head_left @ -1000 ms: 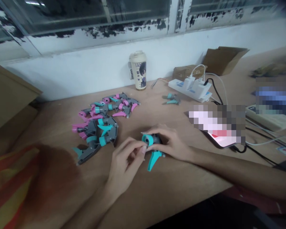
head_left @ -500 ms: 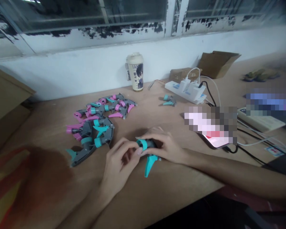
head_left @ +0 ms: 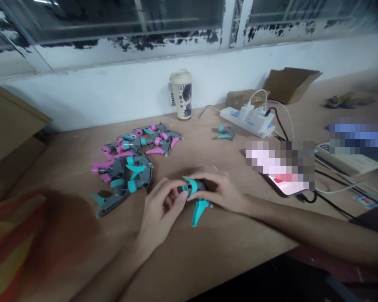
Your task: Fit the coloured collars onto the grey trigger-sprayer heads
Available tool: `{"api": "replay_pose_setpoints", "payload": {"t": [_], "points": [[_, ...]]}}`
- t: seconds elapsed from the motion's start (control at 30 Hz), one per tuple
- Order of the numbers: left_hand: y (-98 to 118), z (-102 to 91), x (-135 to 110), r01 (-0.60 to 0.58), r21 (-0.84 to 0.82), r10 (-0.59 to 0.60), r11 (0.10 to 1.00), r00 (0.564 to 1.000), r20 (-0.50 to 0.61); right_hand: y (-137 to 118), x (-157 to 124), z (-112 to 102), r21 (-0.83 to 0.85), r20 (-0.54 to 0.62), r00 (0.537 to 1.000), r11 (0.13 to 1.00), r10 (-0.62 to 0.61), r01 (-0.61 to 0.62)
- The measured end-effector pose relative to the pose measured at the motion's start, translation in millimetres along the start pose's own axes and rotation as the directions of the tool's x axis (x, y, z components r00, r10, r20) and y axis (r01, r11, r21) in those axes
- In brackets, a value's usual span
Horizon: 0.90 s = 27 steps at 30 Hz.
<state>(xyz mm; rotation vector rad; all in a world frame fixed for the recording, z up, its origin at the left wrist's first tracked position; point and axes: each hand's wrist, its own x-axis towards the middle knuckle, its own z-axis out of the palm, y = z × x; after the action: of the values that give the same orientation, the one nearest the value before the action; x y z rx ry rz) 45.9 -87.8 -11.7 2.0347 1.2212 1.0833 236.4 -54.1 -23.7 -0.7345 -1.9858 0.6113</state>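
A grey and teal trigger spray head [head_left: 201, 212] is held low over the table in front of me, its teal lever pointing down. My right hand [head_left: 222, 188] wraps its fingers and thumb round the grey body, hiding much of it. From the left, my left hand [head_left: 162, 205] pinches the edge of the teal collar [head_left: 191, 187] between thumb and forefinger. The collar's open end faces left. Close by on the left lies a pile of spray heads [head_left: 140, 167], grey with pink or teal collars and levers. Another teal spray head [head_left: 226, 132] lies apart farther back.
A cream coffee tumbler [head_left: 180, 96] stands by the wall. To the right are a white power strip [head_left: 247, 119] with plugs, a phone [head_left: 280, 180], a power bank [head_left: 349, 157] and cables. Cardboard [head_left: 12, 126] rises at left, above a red and yellow bag [head_left: 12, 239].
The collar has tilted so that its opening shows more, and the lever has swung up slightly. Both hands keep hold of the spray head. The whole view has shifted a little.
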Motion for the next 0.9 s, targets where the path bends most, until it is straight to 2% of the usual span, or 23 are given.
{"api": "replay_pose_setpoints", "payload": {"t": [0.17, 0.27, 0.33, 0.43, 0.53, 0.57, 0.63, 0.7, 0.77, 0.83, 0.9], "points": [[-2, 0.1, 0, 0.008, 0.083, -0.007, 0.996, 1.000, -0.010, 2, 2, -3, -0.121, 0.006, 1.000, 0.992, 0.023, -0.022], [-5, -3.5, 1, 0.022, 0.185, -0.004, 0.982, 0.995, -0.096, 10, 11, -11, -0.251, -0.055, 0.997, 0.966, 0.045, -0.057], [-7, -10.1, 5, 0.013, 0.326, 0.039, 0.945, 0.987, -0.153, 24, 22, -22, -0.351, -0.089, 0.994, 0.932, 0.060, -0.088], [-12, -25.1, 14, 0.030, 0.605, 0.124, 0.796, 0.969, -0.212, 56, 45, -49, -0.542, -0.069, 0.998, 0.839, 0.009, -0.045], [-19, -40.9, 23, 0.133, 0.790, 0.162, 0.598, 0.946, -0.282, 90, 71, -79, -0.733, -0.007, 0.996, 0.678, 0.085, -0.063], [-20, -46.1, 25, 0.173, 0.816, 0.146, 0.552, 0.943, -0.298, 99, 78, -87, -0.797, 0.016, 0.989, 0.600, 0.146, -0.075], [-22, -57.3, 30, 0.246, 0.827, 0.049, 0.506, 0.949, -0.312, 114, 90, -99, -0.829, 0.028, 0.979, 0.551, 0.202, -0.090], [-22, -71.2, 33, 0.300, 0.798, -0.110, 0.522, 0.952, -0.286, 123, 96, -106, -0.845, 0.051, 0.965, 0.526, 0.259, -0.096], [-22, -87.4, 36, 0.320, 0.732, -0.259, 0.602, 0.945, -0.200, 129, 97, -107, -0.856, 0.074, 0.946, 0.506, 0.315, -0.101], [-24, -103.2, 37, 0.303, 0.667, -0.337, 0.681, 0.938, -0.082, 133, 96, -106, -0.864, 0.078, 0.934, 0.492, 0.349, -0.112], [-27, -114.4, 37, 0.251, 0.645, -0.370, 0.721, 0.927, 0.052, 133, 95, -104, -0.868, 0.065, 0.934, 0.482, 0.351, -0.121]]}}
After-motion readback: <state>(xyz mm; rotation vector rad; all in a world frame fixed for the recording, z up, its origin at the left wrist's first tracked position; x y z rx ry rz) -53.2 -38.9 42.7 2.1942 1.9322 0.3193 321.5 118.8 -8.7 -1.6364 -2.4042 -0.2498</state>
